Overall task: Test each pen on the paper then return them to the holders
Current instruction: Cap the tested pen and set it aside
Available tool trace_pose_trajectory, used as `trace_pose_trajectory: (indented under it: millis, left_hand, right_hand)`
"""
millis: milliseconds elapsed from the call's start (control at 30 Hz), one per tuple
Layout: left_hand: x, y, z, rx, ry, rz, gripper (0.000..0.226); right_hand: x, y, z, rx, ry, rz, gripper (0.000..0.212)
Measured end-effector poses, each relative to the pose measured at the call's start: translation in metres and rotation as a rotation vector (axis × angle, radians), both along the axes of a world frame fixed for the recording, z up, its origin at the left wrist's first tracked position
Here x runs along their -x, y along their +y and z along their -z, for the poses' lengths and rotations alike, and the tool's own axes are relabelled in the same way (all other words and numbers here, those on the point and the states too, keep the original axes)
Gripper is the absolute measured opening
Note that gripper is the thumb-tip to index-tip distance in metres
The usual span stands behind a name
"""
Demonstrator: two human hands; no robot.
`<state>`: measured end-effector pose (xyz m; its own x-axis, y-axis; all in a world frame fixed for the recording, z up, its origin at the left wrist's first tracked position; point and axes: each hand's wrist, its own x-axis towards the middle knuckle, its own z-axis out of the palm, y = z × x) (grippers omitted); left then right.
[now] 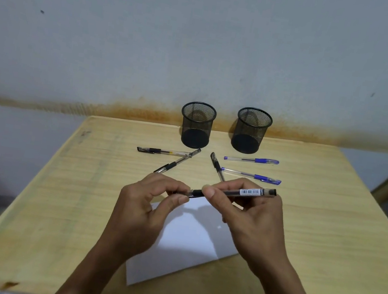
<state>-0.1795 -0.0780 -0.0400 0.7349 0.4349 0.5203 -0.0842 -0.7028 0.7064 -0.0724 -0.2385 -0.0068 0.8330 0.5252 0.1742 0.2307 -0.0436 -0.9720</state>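
The pen in hand [234,192] is held level above the far end of the paper [188,242], between both hands. The right hand [249,221] pinches the clear barrel between thumb and forefinger, just behind the black grip section; the left hand [151,201] has its fingers curled round the tip end, which appears to carry the cap, though the fingers hide most of it. By its look, the pen is a light, stiff plastic stick with a smooth barrel that may slip; the ribbed black grip section is judged the surest place to hold for writing, and the cap should be pulled straight along the axis. The paper is a thin, limp sheet lying askew on the worktop [312,242] and may slide under the stroke unless steadied. Five more pens lie beyond the paper: two black pens [161,152] at the left, crossing or touching at their far ends, one black pen [216,165] in the middle, partly behind the right hand, and two blue pens [250,176] at the right. Two black mesh holders, left holder [197,124] and right holder [251,130], stand upright near the wall, apart from each other, and no pens show in them. The loose pens lie between the hands and the holders, so a reach to either holder should pass above them.
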Motion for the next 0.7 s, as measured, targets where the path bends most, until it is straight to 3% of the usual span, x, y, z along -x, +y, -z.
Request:
trace_pose_trajectory:
  millis: [167,333,433,467,567,600,700]
  left_hand:
    - [0.0,-0.001,0.001,-0.023,-0.003,-0.007,0.012]
    - [-0.003,0.0,-0.004,-0.037,0.009,0.039,0.019]
    - [-0.004,0.004,-0.007,-0.072,0.054,0.037,0.015]
    - [-0.004,0.006,-0.007,-0.071,0.069,0.031,0.014]
    - [-0.007,0.012,-0.006,-0.094,0.123,0.032,0.015]
    - [-0.009,0.013,-0.006,-0.102,0.131,0.033,0.016]
    - [-0.014,0.015,-0.007,-0.074,0.13,0.021,0.012]
  right_hand:
    - [0.003,0.005,0.004,-0.037,0.013,0.005,0.006]
    - [0.0,-0.001,0.011,-0.073,0.076,-0.036,0.021]
    - [-0.014,-0.011,0.014,-0.198,0.156,0.046,0.047]
    - [-0.021,-0.016,0.015,-0.163,0.021,0.104,0.048]
    - [-0.036,-0.021,0.023,0.125,-0.693,0.113,0.019]
    - [-0.04,-0.02,0.026,0.204,-0.853,0.089,0.015]
    - [-0.049,-0.016,0.033,0.363,-1.04,0.026,0.017]
